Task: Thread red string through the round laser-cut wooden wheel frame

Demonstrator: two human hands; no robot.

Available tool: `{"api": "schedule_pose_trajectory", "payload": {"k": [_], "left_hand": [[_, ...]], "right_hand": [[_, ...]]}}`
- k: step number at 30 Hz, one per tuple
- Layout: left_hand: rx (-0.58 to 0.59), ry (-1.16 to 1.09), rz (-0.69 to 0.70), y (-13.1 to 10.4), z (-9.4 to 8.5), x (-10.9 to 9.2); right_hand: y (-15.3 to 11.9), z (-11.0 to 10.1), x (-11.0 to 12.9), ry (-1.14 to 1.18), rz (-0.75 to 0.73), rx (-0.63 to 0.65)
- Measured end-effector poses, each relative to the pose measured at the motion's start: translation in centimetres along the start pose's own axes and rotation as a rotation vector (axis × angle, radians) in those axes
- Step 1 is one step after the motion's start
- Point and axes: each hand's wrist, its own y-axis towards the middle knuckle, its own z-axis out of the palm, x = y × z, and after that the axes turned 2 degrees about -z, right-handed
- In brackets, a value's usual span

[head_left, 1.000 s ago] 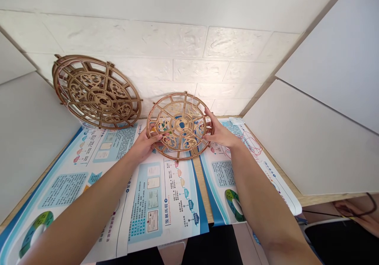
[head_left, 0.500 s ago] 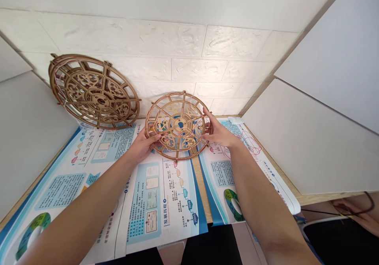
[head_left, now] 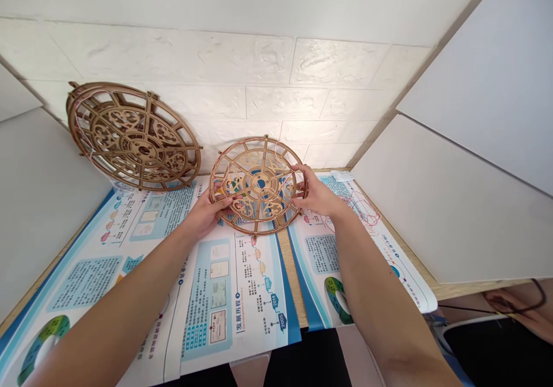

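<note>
Between my two hands stands a round, gold-brown openwork frame with spokes, scrollwork and a central hole, tilted back toward the wall. My left hand grips its lower left rim, thumb in front and the other fingers partly hidden behind. On the right side, my right hand holds the rim, with thumb and fingers bent around it. Thin pinkish wire runs along the rim and across the spokes. A stack of similar round frames leans on the wall at the left, apart from my hands.
Printed posters cover the wooden desk. Loose red wire lies at the right, near a small clear plastic piece. White panels flank the desk, with a brick-patterned wall behind. Another person's hand shows at lower right.
My right fingers have bent further over the frame's right rim. The frame stays in both hands, and the whole view has shifted slightly.
</note>
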Motion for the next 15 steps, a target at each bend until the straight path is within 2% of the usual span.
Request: {"api": "schedule_pose_trajectory", "payload": {"k": [7,15], "left_hand": [[-0.007,0.002,-0.008,-0.05,0.08,-0.05],[0.004,-0.005,-0.005,0.01,-0.11,0.07]], "right_hand": [[-0.25,-0.2,0.16,0.056,0.024,0.033],[-0.19,-0.14,0.44,0.01,0.016,0.016]]}}
